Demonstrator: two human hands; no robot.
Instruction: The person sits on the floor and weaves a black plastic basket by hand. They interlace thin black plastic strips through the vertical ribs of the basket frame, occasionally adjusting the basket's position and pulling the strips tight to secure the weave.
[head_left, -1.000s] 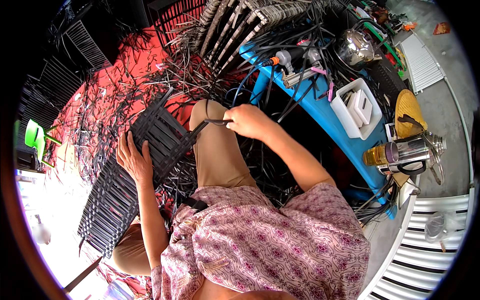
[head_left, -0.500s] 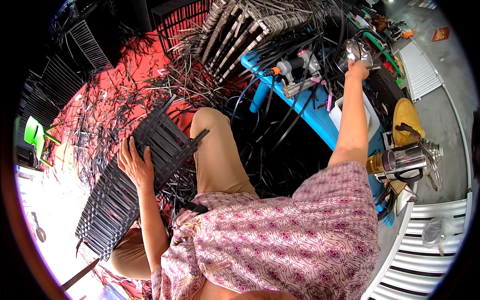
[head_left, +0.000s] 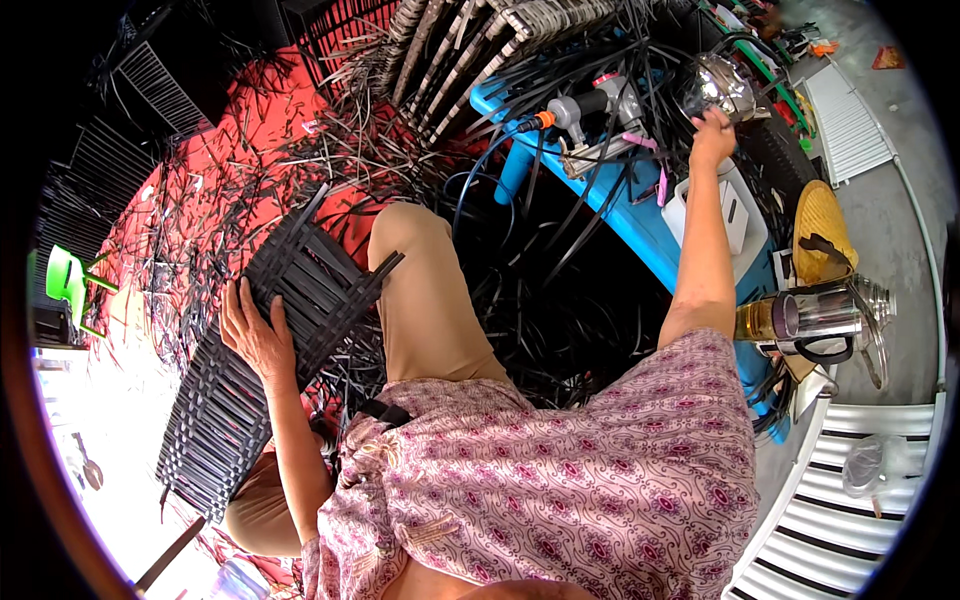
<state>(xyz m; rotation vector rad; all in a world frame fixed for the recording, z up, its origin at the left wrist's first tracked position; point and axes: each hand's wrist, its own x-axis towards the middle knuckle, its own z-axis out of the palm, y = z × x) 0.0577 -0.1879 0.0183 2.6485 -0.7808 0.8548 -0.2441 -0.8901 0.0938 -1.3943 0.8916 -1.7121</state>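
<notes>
My left hand (head_left: pixel 258 332) lies on a black woven strip panel (head_left: pixel 225 410), fingers stretched and thumb apart. The panel slants across my bent leg, its far end showing open slats and two projecting ends. My right arm reaches over the blue bench (head_left: pixel 640 225), and my right hand (head_left: pixel 711 140) is closed with bent fingers just below a shiny silver rounded thing (head_left: pixel 724 86). What those fingers hold, if anything, is too small to make out. Near that hand are a white tray (head_left: pixel 757 245) and a grey air-powered tool (head_left: pixel 590 108) with an orange fitting.
Cut black strips (head_left: pixel 330 150) litter the red floor covering. A stack of woven frames (head_left: pixel 470 50) stands beyond the bench. At right are a yellow woven hat (head_left: pixel 824 230) and a metal-and-glass flask (head_left: pixel 820 312). A green chair (head_left: pixel 68 280) stands far left.
My right hand has drawn back a little from the silver thing, which now shows more fully. My left hand stays on the panel. The whole view has shifted slightly.
</notes>
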